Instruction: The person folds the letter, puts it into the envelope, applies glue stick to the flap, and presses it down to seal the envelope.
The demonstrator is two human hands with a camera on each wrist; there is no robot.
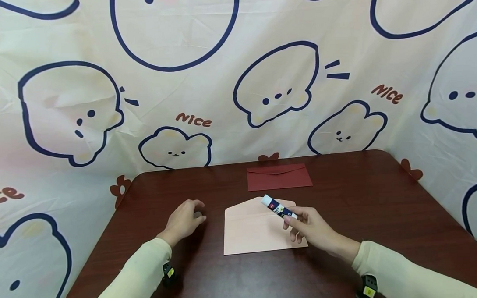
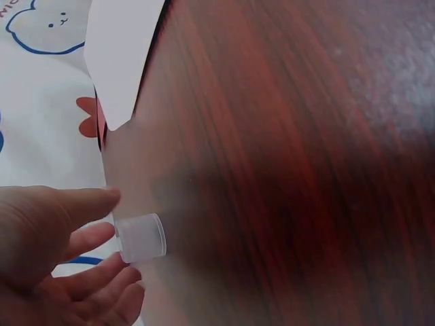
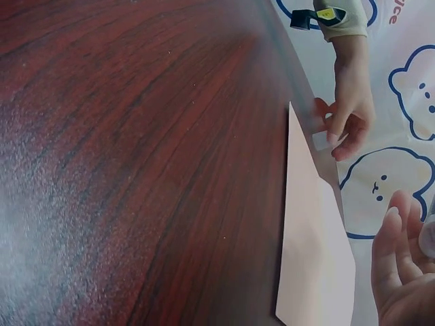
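A glue stick point(image 1: 279, 207) with a white and dark blue label is pinched between the thumb and fingers of my right hand point(image 1: 314, 229). It tilts above a pale pink envelope point(image 1: 257, 236), whose flap lies unfolded toward the back. Left of the envelope, my left hand point(image 1: 184, 223) hovers low over the table with thumb and fingers apart. Just beneath those fingers stands a translucent cap point(image 2: 144, 238), seen in the left wrist view. In the head view the left hand hides the cap. Only an edge of the glue stick point(image 3: 428, 238) enters the right wrist view.
A dark red envelope point(image 1: 280, 179) with its flap down lies at the back of the brown wooden table point(image 1: 211, 281). Behind and beside the table hangs a pale cloth point(image 1: 221, 97) printed with cartoon bears.
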